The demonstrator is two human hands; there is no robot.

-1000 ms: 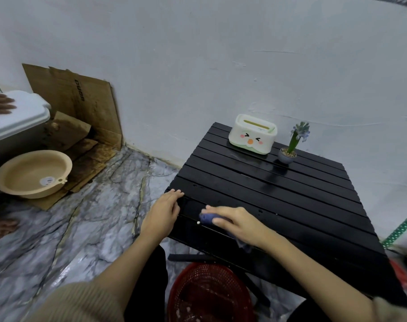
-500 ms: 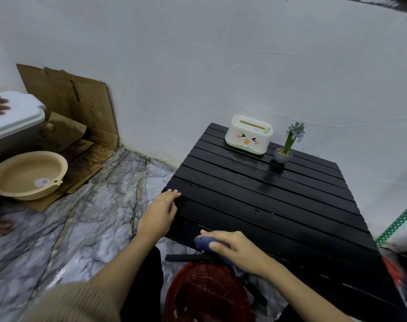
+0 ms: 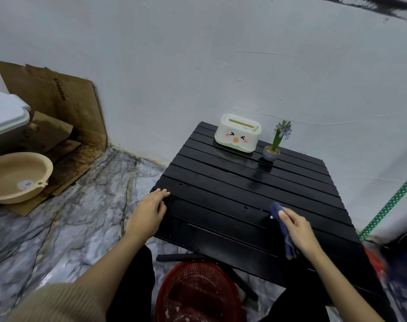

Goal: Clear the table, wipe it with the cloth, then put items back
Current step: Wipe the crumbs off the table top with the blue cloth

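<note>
A black slatted table [image 3: 232, 189] stands against the white wall, its surface wet and shiny. My right hand [image 3: 298, 228] presses a dark blue cloth [image 3: 283, 226] onto the table's near right part. My left hand [image 3: 149, 212] rests flat on the table's near left corner, fingers apart, holding nothing. At the far edge stand a white tissue box with a cartoon face [image 3: 237, 133] and a small potted purple flower [image 3: 275, 142] to its right.
A red mesh basket [image 3: 195, 291] sits on the marble floor under the table's near edge. To the left are a beige basin [image 3: 16, 175], flattened cardboard [image 3: 58, 105] against the wall and a white lidded container [image 3: 4, 117].
My right hand has slid the blue cloth from the table's near left edge across to the near right. My left hand stays on the corner.
</note>
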